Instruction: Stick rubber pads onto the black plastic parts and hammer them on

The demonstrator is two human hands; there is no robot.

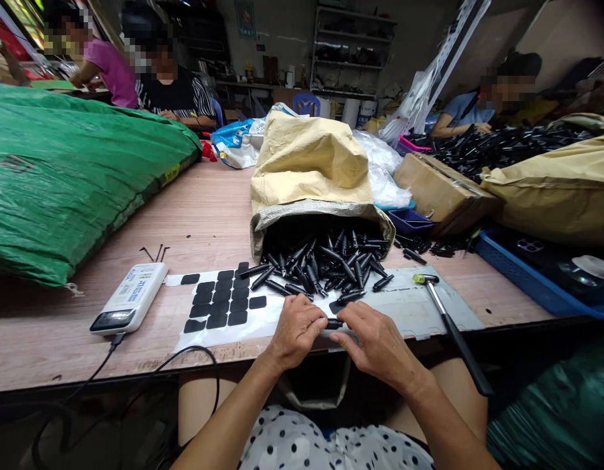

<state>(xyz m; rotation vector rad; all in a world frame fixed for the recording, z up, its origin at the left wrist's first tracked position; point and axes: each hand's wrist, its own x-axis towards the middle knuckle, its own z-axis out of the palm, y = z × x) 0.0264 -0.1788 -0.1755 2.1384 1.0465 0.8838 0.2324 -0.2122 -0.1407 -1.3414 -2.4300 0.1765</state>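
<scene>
My left hand (296, 331) and my right hand (375, 343) meet at the table's near edge, both pinched on one small black plastic part (333, 323) held between them. Just beyond lies a heap of like black parts (326, 264) spilling from the mouth of a tan paper sack (309, 173) lying on its side. Left of my hands is a white sheet with several black square pads (223, 303). A small hammer (451, 326) with a black handle lies to the right, its handle sticking out over the table edge.
A white power bank (130, 297) with a cable sits at the left, behind it a big green sack (71, 176). To the right are a cardboard box (441, 189), a blue tray (531, 277) and another tan sack (556, 189). Three other people sit at the far side.
</scene>
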